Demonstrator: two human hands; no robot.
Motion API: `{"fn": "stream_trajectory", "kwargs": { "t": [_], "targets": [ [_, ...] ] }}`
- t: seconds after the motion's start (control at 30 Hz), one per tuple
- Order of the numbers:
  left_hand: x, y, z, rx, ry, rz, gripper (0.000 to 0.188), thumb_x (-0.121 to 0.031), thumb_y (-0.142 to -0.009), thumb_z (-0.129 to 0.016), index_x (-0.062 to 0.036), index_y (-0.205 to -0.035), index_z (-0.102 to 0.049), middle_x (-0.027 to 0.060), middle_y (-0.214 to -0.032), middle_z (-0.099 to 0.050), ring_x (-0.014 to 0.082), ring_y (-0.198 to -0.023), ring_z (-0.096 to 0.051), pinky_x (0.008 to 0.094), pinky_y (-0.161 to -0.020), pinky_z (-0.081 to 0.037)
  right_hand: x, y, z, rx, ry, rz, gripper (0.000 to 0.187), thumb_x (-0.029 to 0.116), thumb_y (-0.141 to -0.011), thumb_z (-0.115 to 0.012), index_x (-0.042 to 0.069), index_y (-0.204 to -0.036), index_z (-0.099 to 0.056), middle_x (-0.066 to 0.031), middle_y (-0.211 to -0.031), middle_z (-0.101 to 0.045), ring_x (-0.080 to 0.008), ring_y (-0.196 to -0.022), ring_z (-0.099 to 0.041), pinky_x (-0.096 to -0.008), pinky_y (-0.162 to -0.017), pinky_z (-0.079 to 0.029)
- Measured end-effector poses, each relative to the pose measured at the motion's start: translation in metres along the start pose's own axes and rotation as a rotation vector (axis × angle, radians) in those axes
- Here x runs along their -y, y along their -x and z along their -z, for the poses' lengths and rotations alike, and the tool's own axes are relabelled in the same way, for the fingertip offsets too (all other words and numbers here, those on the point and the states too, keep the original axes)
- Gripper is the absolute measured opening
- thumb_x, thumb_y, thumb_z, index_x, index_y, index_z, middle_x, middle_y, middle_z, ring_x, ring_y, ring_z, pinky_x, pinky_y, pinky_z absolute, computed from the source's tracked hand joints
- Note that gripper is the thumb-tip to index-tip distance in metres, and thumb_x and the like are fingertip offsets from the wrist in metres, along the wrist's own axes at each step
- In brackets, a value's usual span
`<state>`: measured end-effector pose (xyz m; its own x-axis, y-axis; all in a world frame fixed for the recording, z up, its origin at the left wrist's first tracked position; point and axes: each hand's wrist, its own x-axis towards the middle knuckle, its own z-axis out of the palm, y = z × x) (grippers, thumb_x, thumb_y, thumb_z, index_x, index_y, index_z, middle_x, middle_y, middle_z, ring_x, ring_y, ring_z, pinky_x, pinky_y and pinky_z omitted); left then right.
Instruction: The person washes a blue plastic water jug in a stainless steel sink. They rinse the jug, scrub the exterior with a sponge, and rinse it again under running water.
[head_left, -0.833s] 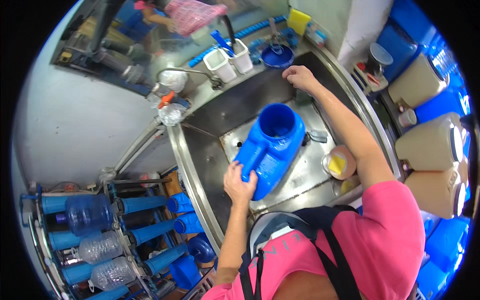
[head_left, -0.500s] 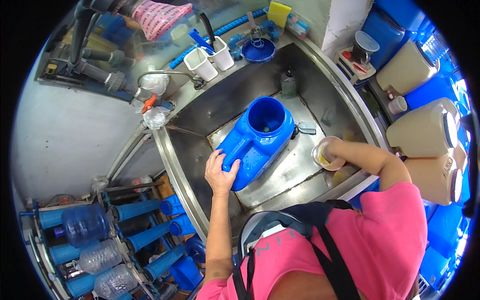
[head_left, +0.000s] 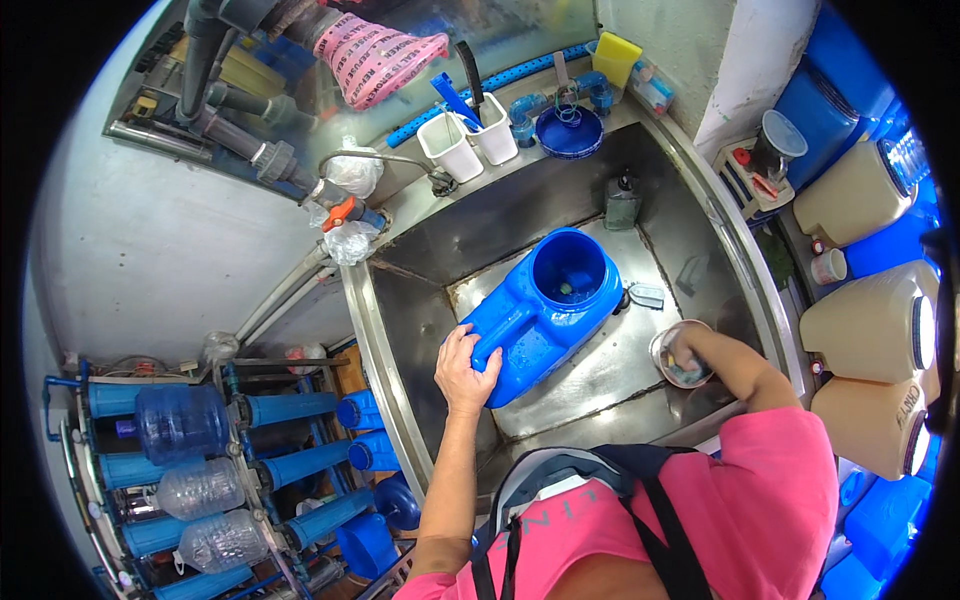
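Currently, our left hand [head_left: 466,372] clasps the wet blue jug [head_left: 545,335] mid-sink [head_left: 405,335]; slick plastic could slip. Our right hand [head_left: 694,347], grip unclear, reaches inside the near-right bowl [head_left: 659,356]; a knock might tip it.

A blue jug [head_left: 545,335] lies in the sink [head_left: 600,385], mouth toward one o'clock — the left hand [head_left: 468,372] grips its handle at eight. The right hand [head_left: 688,350] is inside a cup [head_left: 690,381] near four o'clock, partly hidden. A bottle [head_left: 622,207] stands at one — two white tubs [head_left: 450,150] at eleven.
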<state>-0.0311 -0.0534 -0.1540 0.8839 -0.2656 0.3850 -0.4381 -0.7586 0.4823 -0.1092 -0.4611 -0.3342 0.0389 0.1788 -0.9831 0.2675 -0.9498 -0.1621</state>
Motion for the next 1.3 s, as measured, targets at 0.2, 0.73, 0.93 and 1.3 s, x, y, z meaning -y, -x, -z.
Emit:
{"fn": "stream_trajectory", "kwargs": {
  "t": [0.2,0.73,0.93,1.3],
  "targets": [
    [0.000,0.001,0.000,-0.024,-0.004,-0.017,0.032,-0.024,-0.066,-0.074,-0.0045,-0.089,-0.064,0.0139,-0.109,-0.064,0.0342,-0.100,-0.061,0.0415,-0.086,-0.049,-0.039,0.047,0.076,-0.829,-1.772,0.585,0.048,0.012,-0.064,-0.076,0.012,-0.109,-0.058,-0.0069,-0.091,-0.065,-0.0224,-0.078,-0.064,-0.0366,-0.053,-0.055],
    [0.000,-0.005,0.005,0.026,0.038,0.037,0.035,-0.025,-0.062,-0.079,-0.0048,-0.087,-0.066,0.0138,-0.108,-0.066,0.0345,-0.102,-0.062,0.0428,-0.089,-0.048,-0.105,0.009,0.245,-1.274,-2.642,0.476,0.040,0.015,-0.067,-0.084,0.008,-0.100,-0.062,-0.0096,-0.092,-0.066,-0.0256,-0.077,-0.065,-0.0446,-0.053,-0.048],
    [0.017,-0.028,0.014,0.043,0.278,0.342,0.021,-0.020,-0.078,-0.073,-0.0031,-0.089,-0.065,0.0134,-0.085,-0.068,0.0262,-0.086,-0.067,0.0389,-0.087,-0.049,-0.127,-0.026,0.244,-1.209,-2.649,0.678,0.035,0.022,-0.070,-0.083,0.007,-0.093,-0.061,-0.0095,-0.084,-0.065,-0.0284,-0.066,-0.064,-0.0441,-0.049,-0.048],
    [0.114,-0.220,0.049,-0.088,-0.624,0.175,0.034,-0.020,-0.074,-0.070,-0.0117,-0.107,-0.069,0.0251,-0.146,-0.033,0.0399,-0.135,-0.030,0.0510,-0.104,-0.032,-0.071,0.004,0.195,-0.735,-2.659,1.078,0.043,0.051,-0.079,-0.072,0.009,-0.089,-0.065,-0.0074,-0.080,-0.065,-0.0193,-0.050,-0.057,-0.0233,-0.038,-0.047]
  ]
}}
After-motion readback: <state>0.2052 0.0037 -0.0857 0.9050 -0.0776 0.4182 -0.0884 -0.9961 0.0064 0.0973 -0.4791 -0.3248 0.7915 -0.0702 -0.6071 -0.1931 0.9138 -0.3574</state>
